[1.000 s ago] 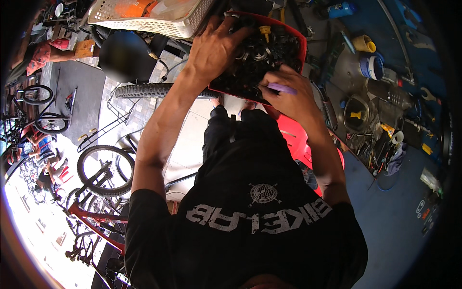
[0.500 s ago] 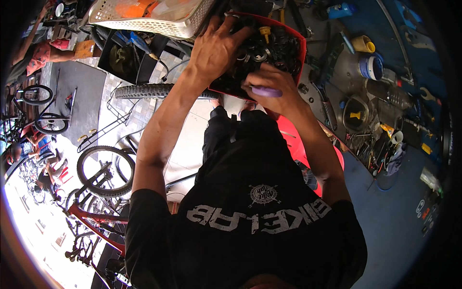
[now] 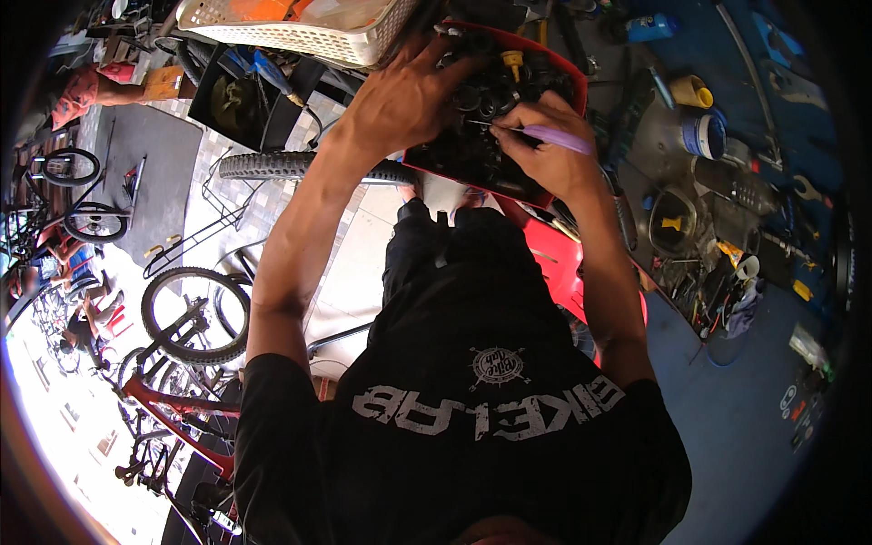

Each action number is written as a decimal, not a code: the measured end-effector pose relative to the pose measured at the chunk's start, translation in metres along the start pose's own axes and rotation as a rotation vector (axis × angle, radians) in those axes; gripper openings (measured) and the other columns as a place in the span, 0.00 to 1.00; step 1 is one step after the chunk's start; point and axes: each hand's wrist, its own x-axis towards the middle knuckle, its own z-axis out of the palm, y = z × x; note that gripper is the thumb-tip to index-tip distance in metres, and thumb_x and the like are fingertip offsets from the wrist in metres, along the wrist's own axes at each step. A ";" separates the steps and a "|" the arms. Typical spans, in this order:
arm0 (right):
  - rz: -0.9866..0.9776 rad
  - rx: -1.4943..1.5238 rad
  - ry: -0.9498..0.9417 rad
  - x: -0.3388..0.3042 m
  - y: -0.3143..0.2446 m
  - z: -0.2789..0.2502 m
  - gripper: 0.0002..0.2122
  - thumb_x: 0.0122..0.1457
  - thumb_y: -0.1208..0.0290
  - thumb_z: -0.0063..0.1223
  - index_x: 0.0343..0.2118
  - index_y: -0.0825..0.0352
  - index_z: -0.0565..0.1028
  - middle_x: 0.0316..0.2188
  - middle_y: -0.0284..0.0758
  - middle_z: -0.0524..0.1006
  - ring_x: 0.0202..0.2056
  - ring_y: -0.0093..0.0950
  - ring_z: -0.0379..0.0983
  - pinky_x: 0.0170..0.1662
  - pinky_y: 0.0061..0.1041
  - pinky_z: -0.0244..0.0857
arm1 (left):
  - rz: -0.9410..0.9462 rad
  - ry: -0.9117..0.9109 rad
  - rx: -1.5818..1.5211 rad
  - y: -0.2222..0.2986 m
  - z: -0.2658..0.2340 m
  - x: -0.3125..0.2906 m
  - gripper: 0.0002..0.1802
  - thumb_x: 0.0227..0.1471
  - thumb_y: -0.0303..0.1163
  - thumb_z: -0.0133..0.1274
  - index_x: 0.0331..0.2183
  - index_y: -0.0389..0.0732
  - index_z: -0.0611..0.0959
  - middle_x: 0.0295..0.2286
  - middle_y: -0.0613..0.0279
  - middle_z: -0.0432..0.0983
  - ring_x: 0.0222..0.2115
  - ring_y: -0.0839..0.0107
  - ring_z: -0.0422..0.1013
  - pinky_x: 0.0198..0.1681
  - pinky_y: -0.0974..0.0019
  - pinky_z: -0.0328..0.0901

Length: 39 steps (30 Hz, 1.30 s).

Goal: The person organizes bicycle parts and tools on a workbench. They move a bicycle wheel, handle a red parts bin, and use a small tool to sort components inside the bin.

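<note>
A red box (image 3: 579, 89) full of small dark parts (image 3: 481, 95) lies before me, many of them ring-shaped. My left hand (image 3: 400, 95) reaches over its left side with fingers spread among the parts; the fingertips are partly lost in shadow. Over the right side of the box, my right hand (image 3: 549, 150) is closed on a slim tool with a purple handle (image 3: 559, 138). A thin metal shaft seems to point from it toward the parts, but its exact kind is unclear. A yellow piece (image 3: 513, 64) stands out among the dark parts.
A cream plastic basket (image 3: 363, 47) sits beyond my left hand. Left of it is a black bin (image 3: 232, 100). A bicycle tyre (image 3: 272, 165) runs below my left forearm. Wrenches and cups, including a yellow one (image 3: 692, 92), crowd the bench at right. Bicycles and people are at far left.
My right hand has shifted right and slightly away from me, turning the purple handle outward. The left hand stays at the left side of the box with little movement.
</note>
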 end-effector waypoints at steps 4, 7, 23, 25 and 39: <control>-0.001 0.036 -0.004 0.001 0.003 -0.002 0.07 0.57 0.69 0.74 0.34 0.62 0.85 0.30 0.29 0.85 0.32 0.33 0.77 0.37 0.35 0.72 | -0.035 -0.074 0.031 0.008 0.004 -0.013 0.56 0.49 0.37 0.74 0.74 0.63 0.65 0.67 0.41 0.66 0.69 0.38 0.62 0.69 0.43 0.66; 0.004 0.065 -0.024 0.001 -0.002 -0.007 0.06 0.58 0.69 0.73 0.34 0.63 0.85 0.30 0.30 0.85 0.32 0.34 0.77 0.37 0.36 0.72 | 0.011 -0.007 0.189 0.010 0.019 -0.011 0.58 0.49 0.39 0.74 0.76 0.64 0.62 0.67 0.41 0.65 0.68 0.38 0.63 0.69 0.42 0.66; -0.073 0.087 -0.100 -0.014 0.000 0.009 0.07 0.55 0.70 0.74 0.31 0.59 0.82 0.30 0.27 0.85 0.34 0.33 0.77 0.36 0.33 0.74 | 0.011 0.040 0.102 -0.001 0.024 -0.004 0.39 0.54 0.37 0.68 0.67 0.62 0.79 0.64 0.53 0.73 0.58 0.49 0.76 0.64 0.47 0.71; -0.071 0.037 -0.096 -0.011 0.005 0.002 0.08 0.53 0.73 0.75 0.31 0.60 0.82 0.30 0.28 0.85 0.33 0.32 0.77 0.36 0.33 0.74 | 0.008 0.029 0.103 -0.002 0.024 -0.004 0.40 0.53 0.37 0.68 0.67 0.62 0.78 0.64 0.53 0.72 0.58 0.50 0.75 0.66 0.47 0.70; -0.008 0.003 -0.486 -0.012 -0.011 -0.034 0.05 0.57 0.64 0.65 0.32 0.57 0.80 0.29 0.26 0.82 0.39 0.35 0.78 0.42 0.40 0.75 | -0.010 0.011 0.104 0.003 0.021 -0.003 0.44 0.49 0.34 0.70 0.68 0.61 0.78 0.65 0.53 0.71 0.60 0.50 0.74 0.68 0.49 0.67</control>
